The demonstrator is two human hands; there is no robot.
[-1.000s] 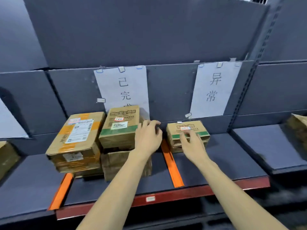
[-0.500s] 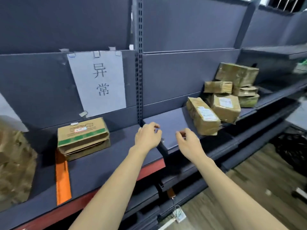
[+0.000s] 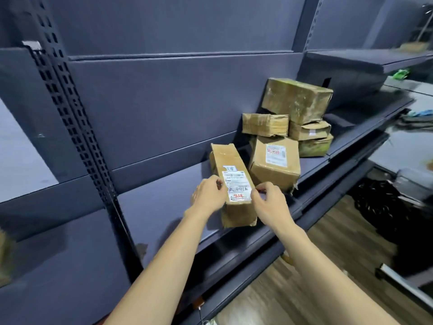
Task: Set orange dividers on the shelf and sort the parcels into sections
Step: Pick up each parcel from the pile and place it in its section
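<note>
long parcel (image 3: 234,184) on shelf (image 3: 164,202), left hand (image 3: 207,195), right hand (image 3: 269,202) flanking, touching

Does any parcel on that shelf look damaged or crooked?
Yes. The square box has a torn, crushed lower corner. The pile behind is untidy: the big top box sits tilted on smaller ones. The long parcel between both hands looks scuffed.
</note>
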